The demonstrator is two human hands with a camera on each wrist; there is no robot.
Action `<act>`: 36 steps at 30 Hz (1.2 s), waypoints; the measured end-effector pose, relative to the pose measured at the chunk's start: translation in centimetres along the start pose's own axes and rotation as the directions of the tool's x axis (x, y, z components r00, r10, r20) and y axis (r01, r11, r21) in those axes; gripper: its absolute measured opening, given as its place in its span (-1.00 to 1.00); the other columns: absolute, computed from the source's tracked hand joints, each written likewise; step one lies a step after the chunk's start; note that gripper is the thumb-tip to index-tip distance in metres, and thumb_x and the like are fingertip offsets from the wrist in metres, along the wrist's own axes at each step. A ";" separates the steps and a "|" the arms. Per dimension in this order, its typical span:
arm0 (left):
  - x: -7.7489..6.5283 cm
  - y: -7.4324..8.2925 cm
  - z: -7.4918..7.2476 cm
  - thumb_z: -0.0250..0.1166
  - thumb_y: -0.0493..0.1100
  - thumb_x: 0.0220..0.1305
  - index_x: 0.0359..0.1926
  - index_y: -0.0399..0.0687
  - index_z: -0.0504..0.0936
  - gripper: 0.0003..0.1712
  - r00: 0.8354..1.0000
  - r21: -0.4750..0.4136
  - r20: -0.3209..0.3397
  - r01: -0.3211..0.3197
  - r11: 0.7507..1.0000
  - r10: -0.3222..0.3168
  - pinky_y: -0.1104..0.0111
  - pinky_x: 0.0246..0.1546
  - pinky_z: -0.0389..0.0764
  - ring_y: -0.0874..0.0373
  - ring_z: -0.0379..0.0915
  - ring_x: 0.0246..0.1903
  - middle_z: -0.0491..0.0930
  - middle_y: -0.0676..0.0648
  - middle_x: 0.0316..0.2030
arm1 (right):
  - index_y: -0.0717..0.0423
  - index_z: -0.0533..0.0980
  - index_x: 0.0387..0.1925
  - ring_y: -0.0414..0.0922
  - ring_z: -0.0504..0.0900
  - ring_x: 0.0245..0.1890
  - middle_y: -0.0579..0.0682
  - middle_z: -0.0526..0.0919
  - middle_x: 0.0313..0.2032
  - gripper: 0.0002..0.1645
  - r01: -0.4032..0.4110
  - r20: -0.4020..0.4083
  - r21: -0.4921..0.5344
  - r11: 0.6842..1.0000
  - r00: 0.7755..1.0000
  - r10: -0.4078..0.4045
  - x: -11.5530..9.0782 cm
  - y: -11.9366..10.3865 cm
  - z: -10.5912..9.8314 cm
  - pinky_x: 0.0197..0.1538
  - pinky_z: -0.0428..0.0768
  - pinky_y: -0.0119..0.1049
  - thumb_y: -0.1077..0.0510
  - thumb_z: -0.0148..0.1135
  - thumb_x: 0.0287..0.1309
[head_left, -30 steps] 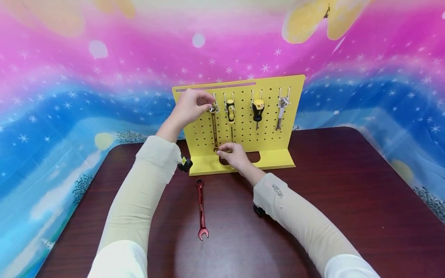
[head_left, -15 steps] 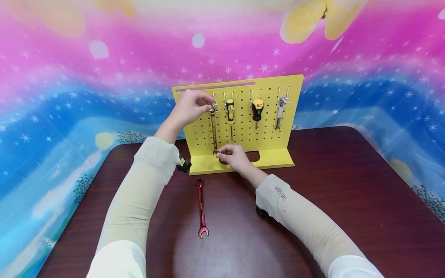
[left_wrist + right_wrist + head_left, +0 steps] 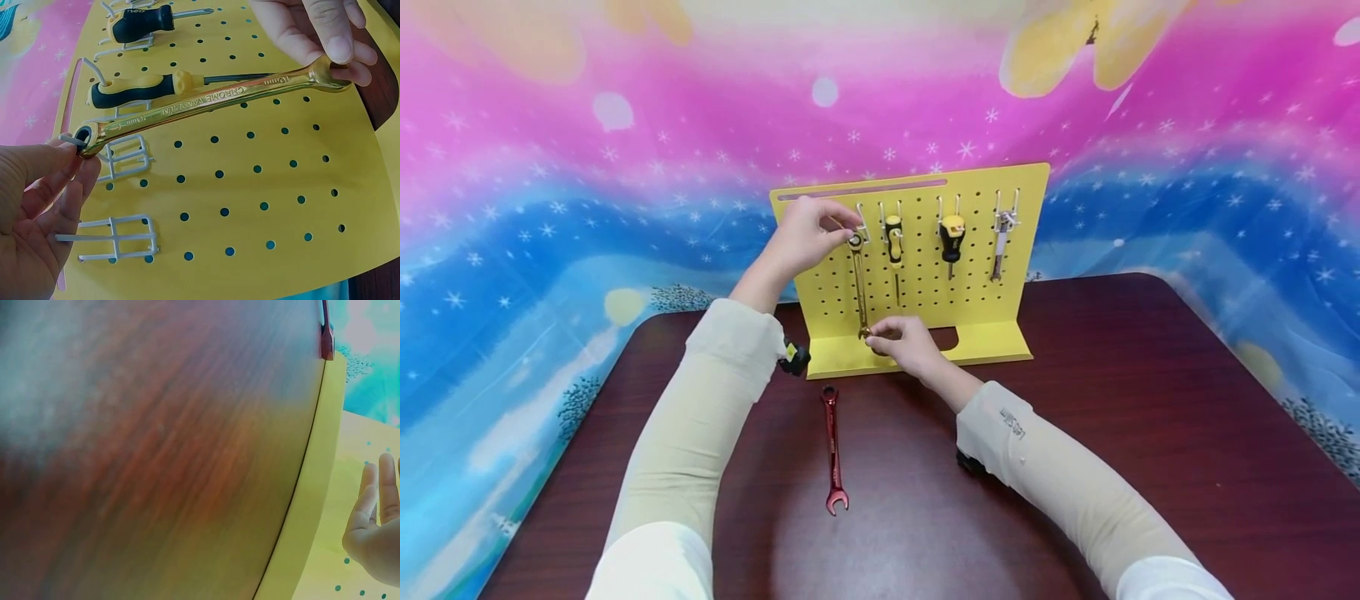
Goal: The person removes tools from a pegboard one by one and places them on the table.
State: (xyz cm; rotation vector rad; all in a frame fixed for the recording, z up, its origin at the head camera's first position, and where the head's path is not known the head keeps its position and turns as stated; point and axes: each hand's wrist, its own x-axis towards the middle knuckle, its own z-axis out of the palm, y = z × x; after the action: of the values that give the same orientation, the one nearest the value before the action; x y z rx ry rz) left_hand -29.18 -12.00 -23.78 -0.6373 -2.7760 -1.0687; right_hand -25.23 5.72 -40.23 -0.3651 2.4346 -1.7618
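Note:
A shiny gold combination wrench (image 3: 206,103) runs lengthwise in front of the yellow pegboard (image 3: 925,300), ring end up. With thumb and fingertips my left hand (image 3: 808,233) pinches the ring end, and a white hook's prong (image 3: 72,140) shows at the ring's hole. My right hand (image 3: 910,343) pinches the open-jaw end near the board's foot. To the right hang a slim yellow-and-black screwdriver (image 3: 894,240), a stubby screwdriver (image 3: 952,237) and a small adjustable wrench (image 3: 1002,242). A red combination wrench (image 3: 833,450) lies on the table before the board.
An unloaded white wire hook (image 3: 119,239) sits on the board beside my left fingers. The pegboard's base lip (image 3: 992,342) stands on the dark wood table (image 3: 1112,400). Behind hangs a patterned cloth backdrop (image 3: 700,192).
The gold wrench's lower end has shifted slightly down and toward me with my right hand. My left hand stays at the hook, pinching the ring end.

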 end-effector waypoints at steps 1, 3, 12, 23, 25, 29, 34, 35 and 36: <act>0.0 0.0 0.0 0.25 -0.27 0.38 0.03 -0.09 0.71 -0.75 1.000 0.002 -0.002 -0.003 1.000 0.003 0.17 0.01 0.65 0.03 0.61 -0.01 0.68 -0.10 0.04 | 0.33 0.66 -0.16 -0.02 0.71 -0.22 0.19 0.74 -0.17 -0.82 0.003 0.001 0.000 1.000 1.000 -0.003 -0.1 -0.1 0.0 -0.01 0.72 -0.12 0.28 0.31 0.24; -0.1 0.0 -0.1 0.25 -0.27 0.38 0.04 -0.10 0.71 -0.74 1.000 0.005 -0.004 -0.007 1.000 0.007 0.17 0.01 0.65 0.03 0.61 -0.02 0.68 -0.11 0.04 | 0.34 0.66 -0.16 0.05 0.72 -0.19 0.21 0.75 -0.18 -0.82 0.014 0.003 -0.003 1.000 1.000 -0.014 -0.3 -0.3 0.0 0.00 0.72 -0.09 0.29 0.31 0.24; -0.4 0.1 -0.4 0.25 -0.26 0.38 0.05 -0.09 0.71 -0.73 1.000 0.012 -0.011 -0.008 1.000 0.008 0.16 0.00 0.65 0.03 0.62 -0.02 0.68 -0.11 0.03 | 0.33 0.66 -0.18 -0.07 0.70 -0.26 0.21 0.74 -0.16 -0.82 0.045 0.020 -0.012 0.999 0.999 -0.045 -0.6 -0.6 -0.1 0.00 0.71 -0.06 0.29 0.33 0.21; -0.8 0.6 -0.6 0.26 -0.23 0.38 0.05 -0.07 0.71 -0.74 1.000 0.007 -0.013 0.007 1.000 -0.007 0.16 0.02 0.64 0.05 0.61 -0.01 0.68 -0.10 0.03 | 0.27 0.68 -0.17 -0.16 0.66 -0.26 0.15 0.74 -0.16 -0.80 0.052 0.035 -0.056 0.997 0.998 -0.050 -1.3 -1.2 -0.4 -0.13 0.64 -0.38 0.23 0.36 0.21; -0.9 0.6 -0.7 0.26 -0.23 0.38 0.05 -0.06 0.71 -0.74 1.000 0.009 -0.013 0.008 1.000 -0.008 0.16 0.02 0.64 0.05 0.61 -0.01 0.68 -0.09 0.03 | 0.27 0.68 -0.17 -0.16 0.67 -0.25 0.15 0.75 -0.16 -0.80 0.057 0.042 -0.053 0.997 0.998 -0.055 -1.5 -1.3 -0.4 -0.12 0.64 -0.39 0.23 0.35 0.21; -1.1 0.8 -0.8 0.26 -0.24 0.38 0.05 -0.08 0.70 -0.73 1.000 0.006 -0.013 -0.003 1.000 0.003 0.17 0.01 0.64 0.05 0.60 -0.01 0.68 -0.10 0.03 | 0.25 0.69 -0.18 -0.14 0.68 -0.23 0.14 0.75 -0.16 -0.81 0.065 0.054 -0.052 0.996 0.997 -0.063 -1.8 -1.5 -0.4 -0.13 0.63 -0.40 0.22 0.36 0.20; -1.5 0.9 -0.9 0.27 -0.24 0.37 0.04 -0.11 0.71 -0.74 0.999 0.011 -0.013 -0.029 1.000 0.029 0.14 0.01 0.63 0.05 0.61 -0.03 0.69 -0.11 0.02 | 0.24 0.70 -0.20 -0.13 0.70 -0.22 0.13 0.76 -0.17 -0.82 0.083 0.064 -0.071 0.994 0.995 -0.078 -2.2 -1.6 -0.5 -0.12 0.64 -0.39 0.21 0.37 0.19; -1.5 1.0 -0.9 0.27 -0.25 0.37 0.04 -0.12 0.71 -0.74 0.999 0.010 -0.014 -0.037 0.999 0.037 0.14 0.01 0.63 0.04 0.62 -0.03 0.70 -0.12 0.01 | 0.25 0.70 -0.21 -0.12 0.70 -0.22 0.13 0.76 -0.17 -0.82 0.090 0.068 -0.072 0.993 0.994 -0.085 -2.3 -1.6 -0.5 -0.11 0.64 -0.38 0.21 0.37 0.19; -1.6 1.0 -0.9 0.27 -0.24 0.37 0.04 -0.13 0.71 -0.74 0.999 0.011 -0.015 -0.043 0.999 0.043 0.14 0.01 0.62 0.04 0.62 -0.04 0.70 -0.13 0.01 | 0.25 0.70 -0.21 -0.12 0.71 -0.22 0.14 0.76 -0.18 -0.83 0.098 0.071 -0.074 0.992 0.993 -0.092 -2.4 -1.6 -0.5 -0.10 0.64 -0.37 0.22 0.37 0.19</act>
State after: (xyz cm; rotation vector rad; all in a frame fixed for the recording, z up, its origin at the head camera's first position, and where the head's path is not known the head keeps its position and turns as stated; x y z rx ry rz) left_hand -27.39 -12.52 -22.90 -0.6814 -2.7399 -1.0451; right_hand -22.81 6.37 -38.63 -0.5483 2.4816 -1.6643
